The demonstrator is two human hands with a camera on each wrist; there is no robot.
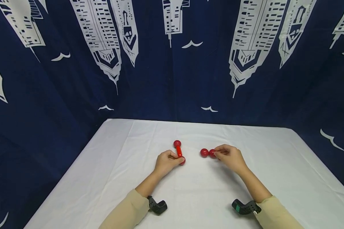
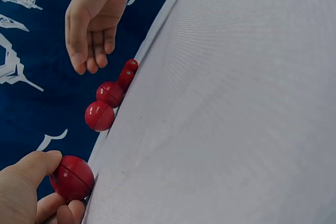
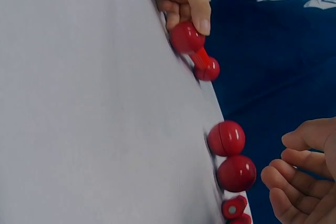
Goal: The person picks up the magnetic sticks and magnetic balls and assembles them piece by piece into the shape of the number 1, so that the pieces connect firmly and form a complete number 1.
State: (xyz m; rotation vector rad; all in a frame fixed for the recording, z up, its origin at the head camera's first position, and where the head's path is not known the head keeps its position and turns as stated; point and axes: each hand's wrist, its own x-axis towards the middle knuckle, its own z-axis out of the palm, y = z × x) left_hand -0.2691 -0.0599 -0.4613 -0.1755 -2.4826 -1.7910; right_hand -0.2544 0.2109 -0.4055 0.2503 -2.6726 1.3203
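Note:
My left hand (image 1: 167,163) pinches a red ball (image 2: 72,178) between thumb and fingers. In the right wrist view, a red rod (image 3: 200,57) runs from that ball to a second red ball (image 3: 209,69), forming a dumbbell shape on the cloth. My right hand (image 1: 230,157) hovers beside two touching red balls (image 3: 226,138), its fingers loosely bent and holding nothing. A seam circles the ball that my left hand holds. Short red rods (image 2: 126,78) with grey dots at their ends lie beside the pair of balls; in the head view my right hand hides them.
A white cloth (image 1: 200,197) covers the table. Behind it hangs a dark blue curtain (image 1: 172,89) with white buildings and birds printed on it. Black devices (image 1: 246,207) are strapped to both wrists, beside beige sleeves (image 1: 129,210).

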